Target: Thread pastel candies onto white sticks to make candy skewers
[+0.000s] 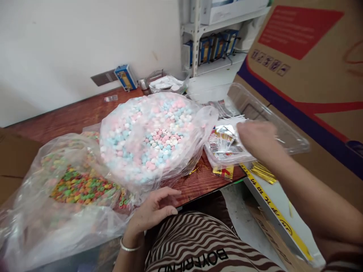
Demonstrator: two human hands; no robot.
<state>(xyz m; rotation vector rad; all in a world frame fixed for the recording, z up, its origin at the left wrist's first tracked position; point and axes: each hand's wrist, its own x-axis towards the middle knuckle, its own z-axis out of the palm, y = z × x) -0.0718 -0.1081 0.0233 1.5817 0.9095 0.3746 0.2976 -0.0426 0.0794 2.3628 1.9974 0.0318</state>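
At the table's front edge my left hand (154,209) hangs with its fingers apart, holding nothing, close to a clear bag of colourful ring-shaped pieces (82,187). Behind it lies a big clear bag of pink, blue and white balls (163,139). My right hand (256,138) is over the right side of a clear plastic tray (212,156) with printed packets (222,145) and white sticks in it. That hand is blurred, and its fingertips are hard to make out. Beside it a clear plastic lid (297,143) leans against a carton.
A large cardboard carton (320,87) fills the right side. Gold twist ties (263,172) lie below the tray. A blue boxed device (126,77) stands by the wall. Behind is a white shelf (215,26) with more such devices. Brown cardboard (14,162) shows at the left.
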